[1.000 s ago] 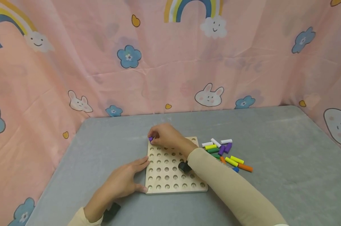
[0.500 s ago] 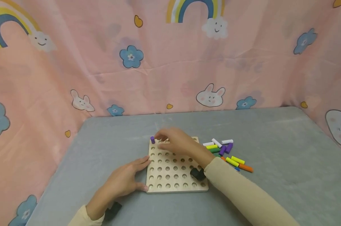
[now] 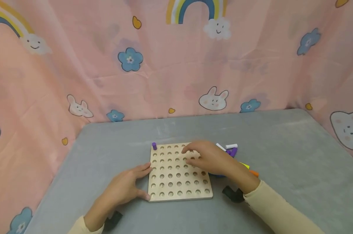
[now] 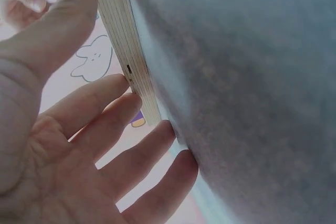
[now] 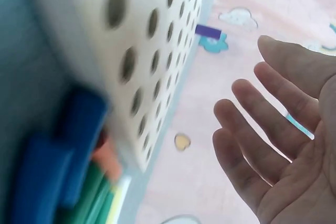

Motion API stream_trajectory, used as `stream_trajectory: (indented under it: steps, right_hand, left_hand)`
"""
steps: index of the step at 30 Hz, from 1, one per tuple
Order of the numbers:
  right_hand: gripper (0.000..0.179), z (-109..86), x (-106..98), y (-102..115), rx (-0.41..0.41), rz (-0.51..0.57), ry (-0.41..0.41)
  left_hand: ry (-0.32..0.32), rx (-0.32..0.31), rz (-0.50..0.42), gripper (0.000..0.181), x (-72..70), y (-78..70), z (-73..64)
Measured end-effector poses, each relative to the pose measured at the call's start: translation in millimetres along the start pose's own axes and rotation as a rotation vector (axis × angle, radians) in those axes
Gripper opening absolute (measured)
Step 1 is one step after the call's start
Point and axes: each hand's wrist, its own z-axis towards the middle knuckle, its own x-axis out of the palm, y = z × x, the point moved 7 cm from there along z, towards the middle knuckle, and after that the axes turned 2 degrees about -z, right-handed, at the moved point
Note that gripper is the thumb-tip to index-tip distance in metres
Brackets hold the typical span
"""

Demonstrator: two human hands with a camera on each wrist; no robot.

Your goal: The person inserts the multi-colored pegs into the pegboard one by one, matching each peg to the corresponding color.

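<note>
Head view: one pale wooden board (image 3: 174, 179), square with rounded corners, drilled with rows of round holes, lay flat on a grey table (image 3: 120, 138). One upright purple peg (image 3: 154, 146) stood in the hole at the board's far left corner. Left hand (image 3: 124, 187): fingers spread, fingertips and thumb touching the board's left edge, thumb near the close corner; the left wrist view showed fingertips against the layered side. Right hand (image 3: 212, 159): above the right part of the board, fingers slightly bent and parted, thumb held away from them. Loose pegs, lying to the right of the board and partly hidden by the right hand and forearm: two white pegs (image 3: 231, 146), purple ones (image 3: 233, 152), one yellow (image 3: 245, 165), one orange (image 3: 253, 173). Right wrist view: two blue pegs (image 5: 81, 140), blurred, with green pegs (image 5: 86, 198) just beside them, close to the board's side. Worn items: two beige sleeves (image 3: 281, 208); a dark device (image 3: 233, 194) at each wrist. Backdrop: pink cloth (image 3: 170, 71) printed with rainbows, rabbits and blue flowers.
</note>
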Motion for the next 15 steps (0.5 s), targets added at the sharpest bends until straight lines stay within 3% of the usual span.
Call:
stream_trajectory:
  steps: [6, 15]
  right_hand:
    - [0.03, -31.0, -11.4, -29.6, 0.052, -0.02, -0.045]
    - [0.032, -52.7, -31.7, -69.7, 0.152, -0.016, -0.066]
  left_hand:
    - [0.005, -0.012, -0.008, 0.095, 2.6, 0.7, 0.4]
    - [0.008, -0.009, -0.023, 0.095, 2.6, 2.9, -0.7]
